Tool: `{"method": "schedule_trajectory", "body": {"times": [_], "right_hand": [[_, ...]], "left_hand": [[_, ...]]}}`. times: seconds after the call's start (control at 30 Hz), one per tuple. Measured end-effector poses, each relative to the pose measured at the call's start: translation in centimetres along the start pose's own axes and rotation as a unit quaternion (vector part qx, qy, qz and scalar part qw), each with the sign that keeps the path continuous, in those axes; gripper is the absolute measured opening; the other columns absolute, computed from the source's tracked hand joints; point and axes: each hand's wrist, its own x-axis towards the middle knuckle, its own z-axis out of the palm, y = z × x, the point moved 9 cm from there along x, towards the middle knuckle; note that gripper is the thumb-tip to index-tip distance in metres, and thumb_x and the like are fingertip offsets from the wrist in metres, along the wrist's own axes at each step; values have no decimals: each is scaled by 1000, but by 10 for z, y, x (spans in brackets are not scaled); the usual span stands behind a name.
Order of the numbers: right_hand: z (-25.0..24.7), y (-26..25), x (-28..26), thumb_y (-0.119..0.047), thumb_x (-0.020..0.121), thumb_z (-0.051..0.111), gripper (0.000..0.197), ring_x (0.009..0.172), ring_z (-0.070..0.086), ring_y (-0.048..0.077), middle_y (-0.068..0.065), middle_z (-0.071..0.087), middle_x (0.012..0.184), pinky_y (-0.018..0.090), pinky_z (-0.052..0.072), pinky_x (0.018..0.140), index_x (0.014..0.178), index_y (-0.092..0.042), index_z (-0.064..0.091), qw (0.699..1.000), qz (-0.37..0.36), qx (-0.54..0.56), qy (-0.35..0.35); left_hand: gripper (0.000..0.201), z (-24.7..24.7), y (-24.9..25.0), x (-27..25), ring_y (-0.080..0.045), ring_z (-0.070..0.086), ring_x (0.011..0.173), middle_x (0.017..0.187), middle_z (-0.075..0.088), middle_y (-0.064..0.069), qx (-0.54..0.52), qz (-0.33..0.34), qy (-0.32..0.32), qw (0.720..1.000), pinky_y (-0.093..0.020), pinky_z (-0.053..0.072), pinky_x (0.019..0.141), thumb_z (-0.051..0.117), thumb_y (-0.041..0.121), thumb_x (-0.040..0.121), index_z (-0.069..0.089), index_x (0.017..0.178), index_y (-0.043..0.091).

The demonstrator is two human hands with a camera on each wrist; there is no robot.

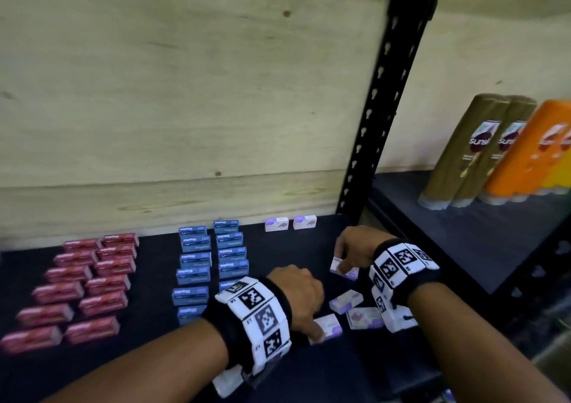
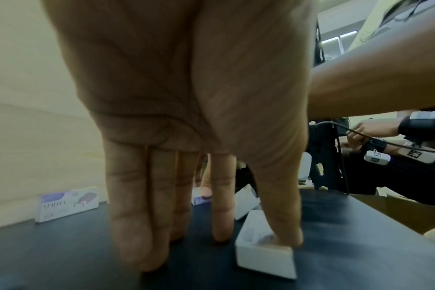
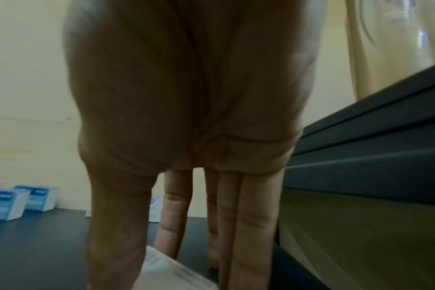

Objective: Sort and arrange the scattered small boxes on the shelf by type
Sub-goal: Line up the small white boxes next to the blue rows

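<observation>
While both forearms reach over the dark shelf board [image 1: 148, 368], the left hand [image 1: 296, 297] hangs palm-down with its fingers pointing straight at the surface; its thumb [image 2: 278, 215] presses onto the top of a small white-and-lilac cardboard box [image 1: 328, 328] lying flat near the front, and the other fingertips stand on the board just beside it, curled round nothing. The right hand [image 1: 355, 249], farther back and to the right, has its fingers lowered around a second white-and-lilac box [image 1: 344, 269]; the thumb and fingers stand on either side of it, touching it, though whether they truly pinch it cannot be told from the blurred views. Two more loose lilac boxes [image 1: 355, 308] lie tilted between the two hands, near the right wristband [image 1: 401, 263]. At the back of the shelf, against the pale plywood wall [image 1: 185, 93], two lilac boxes [image 1: 290, 223] stand upright side by side. To their left, blue cardboard staple boxes [image 1: 210, 260] are set in two neat columns running front to back, and farther left red cardboard boxes [image 1: 80, 285] form two similar columns. A black perforated steel upright [image 1: 386, 99] separates this bay from the next one, where two brown bottles [image 1: 475, 152] and an orange bottle [image 1: 537, 149] stand together. Each wrist wears a black band carrying white square-patterned marker tiles.
</observation>
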Motion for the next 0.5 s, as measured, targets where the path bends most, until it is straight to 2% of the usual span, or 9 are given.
{"method": "schedule_trajectory", "body": {"times": [0.13, 0.2, 0.27, 0.33, 0.43, 0.5], "right_hand": [[-1, 0, -4, -28, 69, 88, 27, 75, 60, 6, -13, 66, 83, 22, 45, 66, 86, -26, 67, 1000, -2, 27, 3], [1, 0, -7, -26, 68, 88, 29, 81, 62, 8, -13, 66, 87, 20, 45, 64, 90, -25, 69, 1000, -4, 22, -1], [4, 0, -10, -24, 68, 87, 32, 88, 62, 10, -13, 66, 93, 21, 45, 69, 96, -24, 71, 1000, -4, 20, -7], [5, 3, -11, -22, 68, 87, 33, 90, 61, 10, -13, 66, 96, 22, 45, 73, 96, -25, 71, 1000, 1, 26, -10], [6, 4, -11, -23, 70, 86, 32, 91, 60, 10, -13, 64, 98, 23, 44, 75, 97, -27, 69, 999, 4, 31, -14], [6, 3, -10, -26, 73, 85, 30, 89, 59, 10, -13, 63, 96, 23, 44, 75, 99, -26, 69, 999, 1, 32, -12]], "left_hand": [[36, 2, 4, -2, -25, 60, 96, 106, 67, -3, -26, 10, -3, 1000, -32, 48, 71, 71, 47, 81, 69, 104, 20], [36, 5, 6, -2, -25, 59, 100, 109, 66, -4, -24, 11, -15, 1000, -32, 49, 74, 70, 45, 83, 68, 106, 18], [38, 6, 7, -3, -25, 58, 104, 113, 64, -6, -18, 9, -30, 999, -31, 46, 75, 69, 44, 84, 67, 109, 16], [39, 6, 7, -4, -25, 57, 106, 115, 63, -6, -15, 9, -35, 999, -30, 43, 74, 69, 44, 84, 66, 110, 15], [40, 5, 6, -8, -25, 52, 110, 120, 58, -5, -29, 2, -29, 999, -34, 45, 82, 71, 40, 84, 60, 114, 17], [37, 6, 5, -10, -25, 52, 111, 121, 56, -4, -31, -1, -22, 999, -34, 45, 83, 70, 37, 85, 58, 114, 17]]}}
